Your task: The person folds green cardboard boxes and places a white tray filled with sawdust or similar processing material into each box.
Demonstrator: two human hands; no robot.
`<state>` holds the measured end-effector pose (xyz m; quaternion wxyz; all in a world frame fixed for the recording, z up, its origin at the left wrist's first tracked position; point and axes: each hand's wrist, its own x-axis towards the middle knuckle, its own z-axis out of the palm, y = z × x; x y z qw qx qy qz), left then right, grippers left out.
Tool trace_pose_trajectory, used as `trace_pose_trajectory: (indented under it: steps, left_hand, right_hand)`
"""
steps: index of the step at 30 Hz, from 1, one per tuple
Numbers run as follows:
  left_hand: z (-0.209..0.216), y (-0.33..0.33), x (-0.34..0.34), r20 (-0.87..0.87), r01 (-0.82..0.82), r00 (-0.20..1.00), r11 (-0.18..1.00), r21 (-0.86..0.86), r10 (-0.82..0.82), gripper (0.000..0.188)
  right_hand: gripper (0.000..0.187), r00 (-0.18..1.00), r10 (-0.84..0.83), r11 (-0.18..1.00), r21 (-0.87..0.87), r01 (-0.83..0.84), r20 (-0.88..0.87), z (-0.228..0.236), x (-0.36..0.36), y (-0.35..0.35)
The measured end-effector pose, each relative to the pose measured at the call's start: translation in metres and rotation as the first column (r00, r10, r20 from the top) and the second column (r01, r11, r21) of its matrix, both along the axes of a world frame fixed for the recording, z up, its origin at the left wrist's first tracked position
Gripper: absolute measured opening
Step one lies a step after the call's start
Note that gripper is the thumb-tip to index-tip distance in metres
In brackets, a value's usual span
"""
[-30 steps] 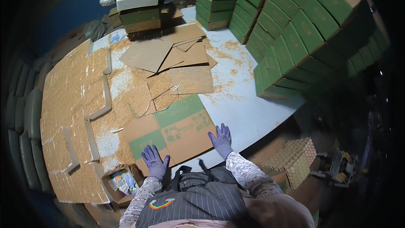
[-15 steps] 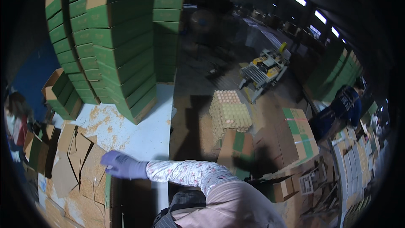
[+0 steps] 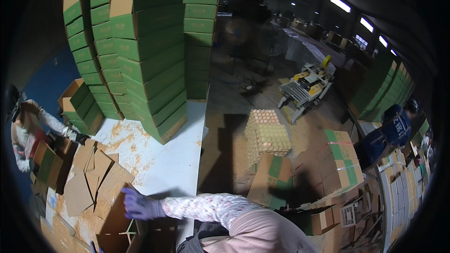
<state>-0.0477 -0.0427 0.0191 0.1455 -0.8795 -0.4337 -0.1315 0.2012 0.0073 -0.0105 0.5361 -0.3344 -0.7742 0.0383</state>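
My right hand [image 3: 143, 206], in a purple glove, reaches across to the left from a floral sleeve. Its fingers close over the upper edge of an open cardboard box [image 3: 110, 225] near the lower left. Of my left hand [image 3: 95, 248] only a bit of purple glove shows by the box's other side at the bottom edge; its fingers are mostly hidden. Inside the box a pale strip or divider edge can be seen. Flat cardboard pieces [image 3: 79, 192] lie beyond it on the white table [image 3: 180, 173], amid scattered sawdust-like crumbs.
Tall stacks of green boxes [image 3: 152, 61] stand on the table's far part. Another person [image 3: 30, 131] works at the left, and one in blue [image 3: 391, 129] at the right. Egg trays [image 3: 267, 136] are piled on the floor, near closed cartons [image 3: 340, 159] and a roller machine [image 3: 307, 86].
The open box has come into view at lower left, my right hand now on its edge. A bit of my left glove appears. The view has shifted, and more of the person at left shows.
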Motion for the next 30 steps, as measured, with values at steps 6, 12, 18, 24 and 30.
trace_pose_trajectory:
  steps: [6, 12, 18, 24, 30]
  left_hand:
    - [0.001, 0.010, -0.002, -0.029, -0.010, 1.000, 0.998, 0.062, 0.012, 0.072]
    - [0.001, 0.021, -0.009, -0.054, 0.066, 0.997, 0.979, 0.191, -0.057, 0.073]
    - [0.018, 0.043, -0.017, -0.296, -0.402, 0.815, 0.855, 0.328, 0.498, 0.079]
    - [0.032, 0.044, 0.015, 0.129, -0.302, 0.952, 0.921, 0.246, 0.277, 0.056]
    - [0.040, 0.008, -0.069, 0.211, 0.079, 0.976, 0.982, -0.170, -0.042, 0.071]
  right_hand:
    - [0.017, 0.487, 0.633, 0.735, -0.271, -0.621, 0.602, 0.106, -0.050, -0.009]
    - [0.024, 0.461, 0.492, 0.764, -0.113, -0.635, 0.739, 0.008, -0.073, 0.014]
    - [0.042, 0.690, 0.647, 0.755, -0.397, -0.522, 0.323, -0.031, 0.011, 0.011]
    - [0.047, 0.898, 0.434, 0.528, -0.827, -0.192, 0.068, -0.019, 0.023, -0.040]
    - [0.101, 0.803, -0.286, 0.246, -0.850, -0.466, -0.523, -0.031, -0.001, -0.002]
